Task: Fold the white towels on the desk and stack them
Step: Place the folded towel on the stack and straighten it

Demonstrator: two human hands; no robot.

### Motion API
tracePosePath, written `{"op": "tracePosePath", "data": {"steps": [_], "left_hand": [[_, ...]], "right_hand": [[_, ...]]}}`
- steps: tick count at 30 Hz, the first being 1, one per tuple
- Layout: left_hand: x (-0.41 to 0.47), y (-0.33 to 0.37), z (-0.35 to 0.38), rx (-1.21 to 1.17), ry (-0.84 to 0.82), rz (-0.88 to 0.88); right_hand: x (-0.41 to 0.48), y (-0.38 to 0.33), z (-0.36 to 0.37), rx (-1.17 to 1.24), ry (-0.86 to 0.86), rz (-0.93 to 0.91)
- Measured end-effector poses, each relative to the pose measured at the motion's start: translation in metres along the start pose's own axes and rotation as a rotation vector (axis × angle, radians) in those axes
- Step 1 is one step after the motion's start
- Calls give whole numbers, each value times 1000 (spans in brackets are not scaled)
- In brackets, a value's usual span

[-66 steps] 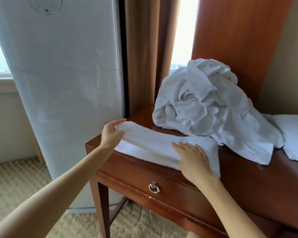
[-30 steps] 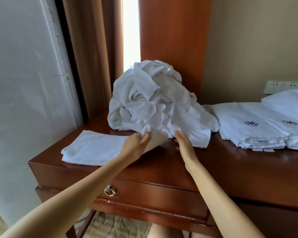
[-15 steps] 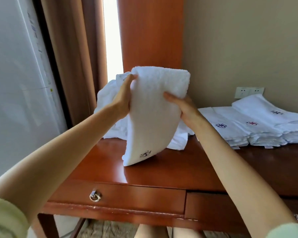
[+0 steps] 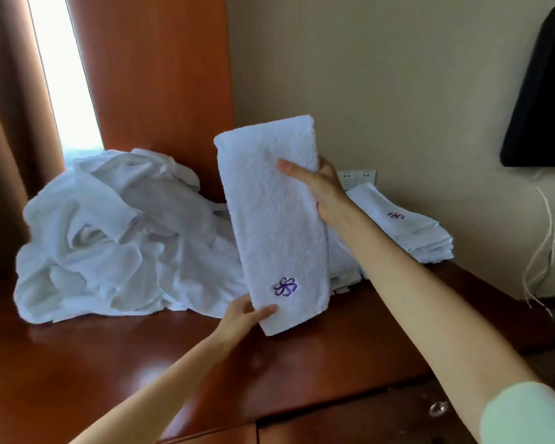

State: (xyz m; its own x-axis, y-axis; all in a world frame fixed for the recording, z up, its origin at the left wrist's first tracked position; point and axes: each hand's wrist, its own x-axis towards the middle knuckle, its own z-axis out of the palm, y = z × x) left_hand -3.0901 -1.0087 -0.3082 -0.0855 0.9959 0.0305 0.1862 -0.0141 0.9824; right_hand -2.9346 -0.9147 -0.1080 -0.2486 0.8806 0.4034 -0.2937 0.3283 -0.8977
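Note:
A folded white towel (image 4: 276, 219) with a purple flower emblem hangs upright in the air above the wooden desk (image 4: 125, 363). My right hand (image 4: 314, 184) grips its upper right edge, thumb across the front. My left hand (image 4: 244, 315) pinches its lower left corner. Behind it on the left lies a crumpled heap of white towels (image 4: 109, 241). A stack of folded white towels (image 4: 407, 225) with the same emblem sits at the back right, partly hidden by my right arm.
The desk stands against a beige wall with a socket plate (image 4: 356, 177). A dark object (image 4: 542, 100) hangs on the wall at right, with pale cables (image 4: 545, 251) below it. A brown curtain (image 4: 10, 107) and wooden panel stand behind the heap.
The folded towel has been carried to the right, toward the stack. My left hand dropped from the towel's top edge to its bottom corner. The view swung right.

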Motion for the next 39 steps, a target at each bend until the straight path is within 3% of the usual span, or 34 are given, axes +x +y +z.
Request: {"op": "tracePosePath", "data": {"steps": [10,14,20,24,29,33,36,38,39], "left_hand": [[89,29,68,-169,-14,126],[116,16,69,23,163,236],[137,-12,64,201,231,369],[144,-17,64,422,422,481],[148,-22,67,479,275,534],[151,-23,64,408,218,487],[151,-25,65,395,206,482],[154,-28,68,392,230,503],[155,-28,69,394,237,500]], "right_hand": [[135,17,-65,-199,120,16],[186,62,-69,-260,113,90],[227,154,-74,-367,54,221],[242,206,-76,-444,41,296],[239,253,-80,-698,118,434],[236,253,-84,-1013,121,306],[232,244,-85,-1316,135,38],[229,239,-80,-1302,39,-118],[229,239,-77,-1233,-44,-94]]}}
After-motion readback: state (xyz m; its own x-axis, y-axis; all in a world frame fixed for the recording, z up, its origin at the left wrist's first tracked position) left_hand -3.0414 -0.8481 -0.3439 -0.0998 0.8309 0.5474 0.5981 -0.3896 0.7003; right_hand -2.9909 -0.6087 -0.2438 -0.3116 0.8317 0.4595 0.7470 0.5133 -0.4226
